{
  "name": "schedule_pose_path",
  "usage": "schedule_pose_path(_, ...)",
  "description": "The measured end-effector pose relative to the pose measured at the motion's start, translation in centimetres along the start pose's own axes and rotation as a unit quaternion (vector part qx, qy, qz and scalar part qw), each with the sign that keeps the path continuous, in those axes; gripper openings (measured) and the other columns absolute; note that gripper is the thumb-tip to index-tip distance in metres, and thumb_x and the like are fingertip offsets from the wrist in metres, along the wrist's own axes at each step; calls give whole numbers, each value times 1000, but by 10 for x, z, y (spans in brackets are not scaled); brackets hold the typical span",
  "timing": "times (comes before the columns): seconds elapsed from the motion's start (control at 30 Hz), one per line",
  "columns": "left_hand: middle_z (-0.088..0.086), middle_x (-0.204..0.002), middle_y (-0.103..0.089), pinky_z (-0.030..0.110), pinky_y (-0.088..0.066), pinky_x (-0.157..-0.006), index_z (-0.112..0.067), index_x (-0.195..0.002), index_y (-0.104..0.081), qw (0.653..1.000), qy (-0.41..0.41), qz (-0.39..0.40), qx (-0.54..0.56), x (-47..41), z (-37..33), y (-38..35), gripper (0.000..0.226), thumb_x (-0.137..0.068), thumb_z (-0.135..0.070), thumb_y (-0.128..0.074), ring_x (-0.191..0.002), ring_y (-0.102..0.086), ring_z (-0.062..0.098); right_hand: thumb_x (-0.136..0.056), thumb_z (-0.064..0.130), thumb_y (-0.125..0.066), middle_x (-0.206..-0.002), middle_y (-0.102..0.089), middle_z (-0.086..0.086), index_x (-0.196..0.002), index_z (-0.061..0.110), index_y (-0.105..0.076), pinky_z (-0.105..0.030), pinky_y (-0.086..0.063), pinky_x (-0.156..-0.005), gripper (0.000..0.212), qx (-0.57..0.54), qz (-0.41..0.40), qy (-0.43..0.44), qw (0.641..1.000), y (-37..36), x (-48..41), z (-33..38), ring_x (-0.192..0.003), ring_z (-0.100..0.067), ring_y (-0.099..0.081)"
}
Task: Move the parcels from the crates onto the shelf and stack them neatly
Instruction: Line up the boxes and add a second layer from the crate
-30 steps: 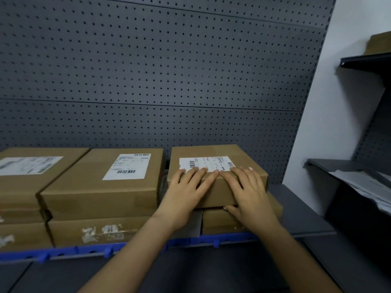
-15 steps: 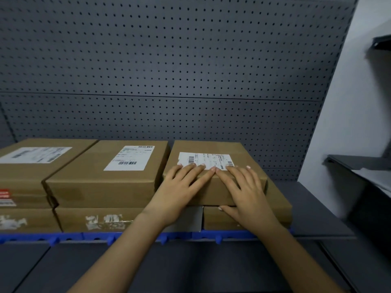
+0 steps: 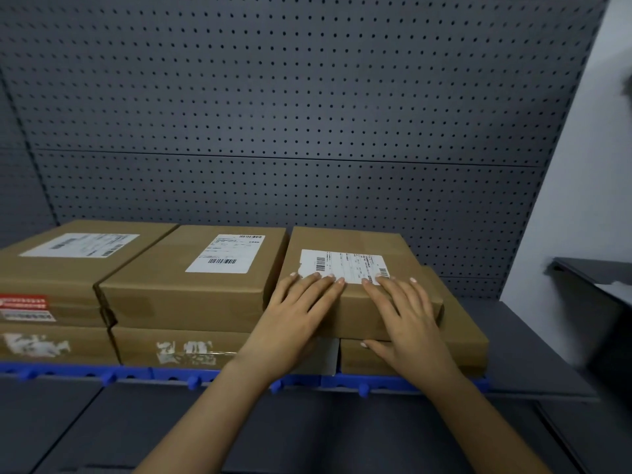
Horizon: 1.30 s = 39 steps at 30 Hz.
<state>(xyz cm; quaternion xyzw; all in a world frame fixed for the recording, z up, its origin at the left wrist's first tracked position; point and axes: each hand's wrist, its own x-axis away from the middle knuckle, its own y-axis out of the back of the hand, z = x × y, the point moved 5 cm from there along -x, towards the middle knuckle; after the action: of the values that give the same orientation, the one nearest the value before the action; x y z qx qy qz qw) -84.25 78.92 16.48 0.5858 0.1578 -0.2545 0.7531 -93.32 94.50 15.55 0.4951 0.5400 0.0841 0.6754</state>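
Note:
A brown cardboard parcel (image 3: 352,244) with a white label lies on top of a lower parcel (image 3: 461,340) at the right end of the row on the grey shelf (image 3: 533,354). My left hand (image 3: 301,313) lies flat over its front left edge, fingers spread on the top. My right hand (image 3: 407,316) covers its front right edge, fingers on top and the thumb down the front face. The lower parcel sticks out to the right of the top one. To the left stand a middle stack (image 3: 191,289) and a left stack (image 3: 51,271), each two parcels high.
A grey pegboard (image 3: 307,114) backs the shelf. A blue strip (image 3: 136,372) runs along the shelf's front edge. Bare shelf surface lies to the right of the stacks, up to a white wall (image 3: 581,165). A dark side shelf (image 3: 595,271) juts in at the right.
Both hands have stayed on the top right parcel and edged it slightly back and left on the lower one. My view has drifted to the left.

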Motion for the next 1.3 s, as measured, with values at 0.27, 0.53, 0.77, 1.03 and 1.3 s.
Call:
schedule_pose_path(0.27, 4, -140, -47, 52, -16, -114, -16, -141, -44, 991, 114, -67, 33, 15, 31, 21, 67, -83, -49, -52, -136, -34, 26, -71, 63, -66, -139, -47, -3, -139, 20, -41, -46, -14, -115, 85, -28, -18, -14, 999, -1, -6, 2, -130, -22, -39)
schedule_pose_path(0.53, 3, -143, -46, 55, -15, -114, -20, -140, -45, 980, 191, -49, 36, 47, 62, 13, 68, -82, -55, -46, -137, -33, 27, -76, 63, -57, -137, -50, 0, -135, 19, -47, -45, -13, -115, 74, -36, -30, -19, 999, -4, -10, 4, -129, -19, -39)
schedule_pose_path(0.77, 1, -149, -38, 54, -14, -116, -25, -147, -32, 978, 200, -34, 57, 56, 64, 8, 73, -81, -53, -43, -139, -29, 23, -69, 54, -77, -142, -46, -3, -140, 23, -41, -51, -12, -114, 85, -15, -27, 15, 999, -2, -16, 22, -132, -24, -38)
schedule_pose_path(1.03, 4, -149, -38, 55, -13, -115, -23, -147, -32, 977, 198, -36, 66, 56, 63, 7, 76, -79, -44, -58, -139, -28, 25, -72, 47, -78, -141, -48, -3, -139, 21, -43, -47, -13, -113, 80, -41, -27, 4, 999, -11, -22, 37, -132, -25, -40)
schedule_pose_path(1.3, 5, -148, -38, 56, -8, -115, -33, -150, -27, 977, 198, -39, 63, 56, 61, 6, 83, -78, -42, -67, -139, -29, 27, -72, 42, -78, -141, -48, -1, -137, 23, -41, -47, -14, -113, 77, -51, -30, -5, 998, -12, -22, 38, -132, -24, -40)
